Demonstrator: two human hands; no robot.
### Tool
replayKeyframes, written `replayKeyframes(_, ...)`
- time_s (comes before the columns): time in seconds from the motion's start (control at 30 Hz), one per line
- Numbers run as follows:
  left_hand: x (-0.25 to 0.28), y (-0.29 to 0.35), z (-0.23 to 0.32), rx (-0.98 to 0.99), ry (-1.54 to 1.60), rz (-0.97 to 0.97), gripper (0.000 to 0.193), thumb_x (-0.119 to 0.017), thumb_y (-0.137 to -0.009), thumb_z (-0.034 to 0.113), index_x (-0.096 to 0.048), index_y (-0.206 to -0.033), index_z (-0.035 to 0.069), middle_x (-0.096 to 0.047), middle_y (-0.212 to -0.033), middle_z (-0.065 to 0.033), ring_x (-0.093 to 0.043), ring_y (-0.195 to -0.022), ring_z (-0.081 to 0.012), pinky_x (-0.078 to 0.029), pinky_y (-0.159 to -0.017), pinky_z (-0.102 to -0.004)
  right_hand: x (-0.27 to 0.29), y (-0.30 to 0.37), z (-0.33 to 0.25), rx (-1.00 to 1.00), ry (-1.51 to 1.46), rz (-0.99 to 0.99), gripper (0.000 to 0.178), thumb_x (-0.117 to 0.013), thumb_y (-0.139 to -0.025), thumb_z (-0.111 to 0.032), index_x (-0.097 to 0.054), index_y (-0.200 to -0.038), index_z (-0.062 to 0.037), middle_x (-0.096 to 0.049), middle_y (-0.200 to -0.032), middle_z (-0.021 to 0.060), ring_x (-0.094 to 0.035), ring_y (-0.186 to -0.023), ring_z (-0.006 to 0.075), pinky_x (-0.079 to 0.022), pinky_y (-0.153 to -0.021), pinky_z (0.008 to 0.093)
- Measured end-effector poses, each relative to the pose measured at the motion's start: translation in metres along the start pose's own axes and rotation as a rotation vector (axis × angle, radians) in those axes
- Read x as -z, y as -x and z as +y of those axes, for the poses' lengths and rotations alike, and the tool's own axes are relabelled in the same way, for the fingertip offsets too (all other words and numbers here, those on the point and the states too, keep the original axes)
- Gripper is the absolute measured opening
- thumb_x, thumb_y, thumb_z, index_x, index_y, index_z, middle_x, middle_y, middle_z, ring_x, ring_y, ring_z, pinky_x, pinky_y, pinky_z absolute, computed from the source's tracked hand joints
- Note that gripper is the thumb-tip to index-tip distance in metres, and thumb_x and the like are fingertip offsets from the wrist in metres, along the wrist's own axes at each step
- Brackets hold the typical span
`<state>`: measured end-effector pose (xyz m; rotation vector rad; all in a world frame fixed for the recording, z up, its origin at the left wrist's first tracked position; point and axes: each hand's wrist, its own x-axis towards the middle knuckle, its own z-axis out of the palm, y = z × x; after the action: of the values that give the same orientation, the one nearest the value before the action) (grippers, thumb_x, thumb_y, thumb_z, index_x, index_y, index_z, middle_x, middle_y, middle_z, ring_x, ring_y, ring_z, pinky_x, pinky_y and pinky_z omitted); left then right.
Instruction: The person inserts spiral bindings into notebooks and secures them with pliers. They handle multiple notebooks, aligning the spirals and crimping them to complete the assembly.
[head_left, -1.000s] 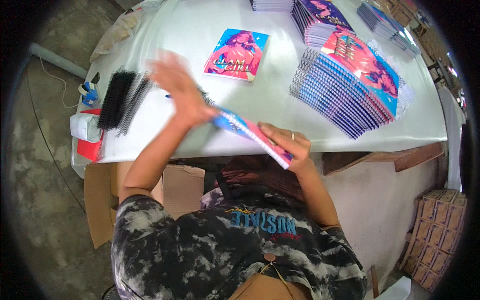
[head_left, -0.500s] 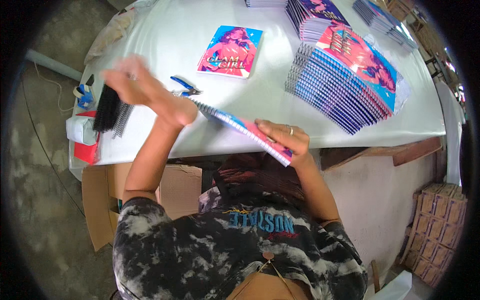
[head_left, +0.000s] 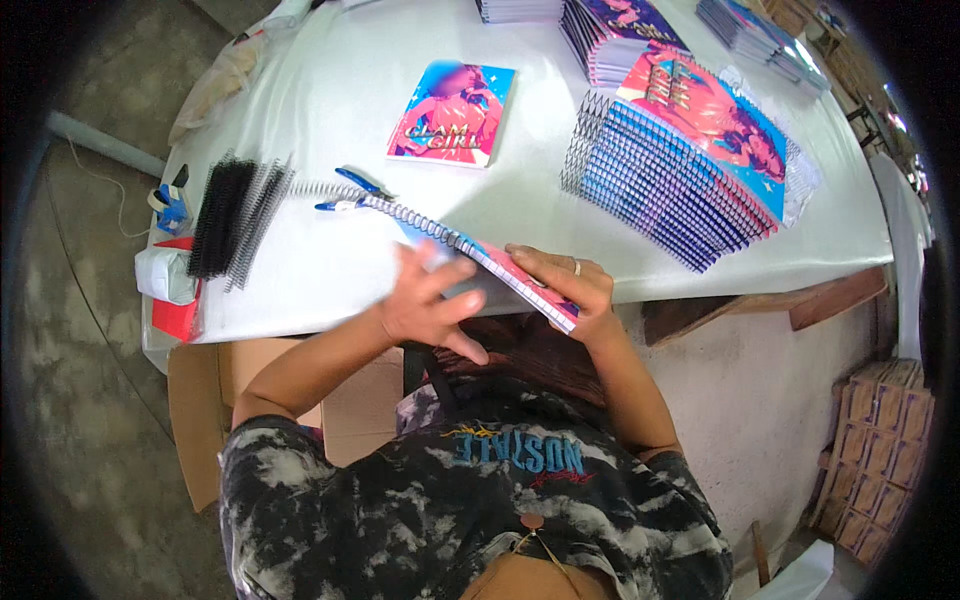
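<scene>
My right hand grips the lower right end of a pink and blue notebook, thumb on top, holding it tilted over the table's near edge. A wire spiral coil runs into the notebook's holed edge along its upper left part; its loose end stretches left over the table. My left hand is just below the coil, fingers spread, slightly blurred and holding nothing. Beside the loose coil lies a pair of blue-handled cutting pliers, partly crossed by it. Farther back, another notebook lies flat, cover up.
A bundle of black spiral coils is at the table's left, near a blue tape dispenser and a white and red packet. Coiled notebooks are fanned at right; stacked notebooks stand behind. A cardboard box sits below the edge.
My left hand has come down and right from above the coils, to beside the notebook's spine. More of the loose coil and the pliers now show. My right hand keeps its grip.
</scene>
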<state>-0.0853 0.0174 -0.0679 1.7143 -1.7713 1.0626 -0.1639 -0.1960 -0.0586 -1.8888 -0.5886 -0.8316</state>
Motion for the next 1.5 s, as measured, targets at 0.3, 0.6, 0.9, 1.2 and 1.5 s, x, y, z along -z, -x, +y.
replayKeyframes(0.3,-0.001,-0.012,0.009,0.182,0.010,-0.222,0.117,-0.053,-0.061,0.078,-0.023,-0.134,-0.009,-0.025,-0.136,-0.0278,-0.029,-0.120,-0.0485,-0.025,-0.091,-0.0607,-0.005,-0.006,0.006,0.013,0.001,0.005,0.031,-0.063,-0.074,-0.005,-0.062,-0.105,0.0037,-0.065,-0.101,0.0177,-0.066,-0.088,0.0264,-0.053,-0.074,0.0314)
replayKeyframes(0.6,-0.006,0.005,-0.015,0.144,0.012,-0.104,0.121,-0.055,-0.057,0.078,-0.018,-0.138,-0.004,-0.019,-0.135,-0.0331,-0.022,-0.124,-0.0441,-0.021,-0.097,-0.0570,-0.007,-0.003,-0.002,-0.091,-0.031,0.010,0.035,-0.066,-0.071,-0.004,-0.062,-0.105,0.0003,-0.065,-0.101,0.0165,-0.066,-0.087,0.0255,-0.052,-0.076,0.0333)
replayKeyframes(0.9,-0.020,0.001,0.005,0.057,0.139,-0.084,0.101,-0.057,-0.065,0.071,-0.031,-0.134,0.002,-0.030,-0.134,-0.0274,-0.029,-0.122,-0.0471,-0.020,-0.098,-0.0646,-0.016,0.001,0.005,-0.085,-0.038,0.021,0.046,-0.062,-0.066,0.001,-0.060,-0.112,-0.0033,-0.065,-0.101,0.0143,-0.066,-0.085,0.0256,-0.052,-0.071,0.0312)
replayKeyframes(1.2,-0.015,-0.013,0.012,0.076,0.120,-0.001,0.103,-0.055,-0.064,0.074,-0.029,-0.136,0.005,-0.027,-0.137,-0.0270,-0.029,-0.123,-0.0467,-0.020,-0.097,-0.0626,-0.023,-0.013,0.005,-0.003,-0.077,0.037,0.044,-0.063,-0.065,0.000,-0.061,-0.109,-0.0040,-0.064,-0.103,0.0128,-0.066,-0.084,0.0262,-0.053,-0.072,0.0331)
replayKeyframes(1.5,-0.011,-0.027,0.020,0.052,0.016,-0.039,0.096,-0.059,-0.063,0.072,-0.044,-0.123,-0.002,-0.032,-0.127,-0.0331,-0.032,-0.119,-0.0469,-0.027,-0.090,-0.0633,-0.031,-0.014,-0.004,-0.173,-0.085,0.021,0.050,-0.060,-0.064,0.003,-0.059,-0.113,-0.0072,-0.064,-0.103,0.0139,-0.063,-0.091,0.0287,-0.050,-0.079,0.0343)
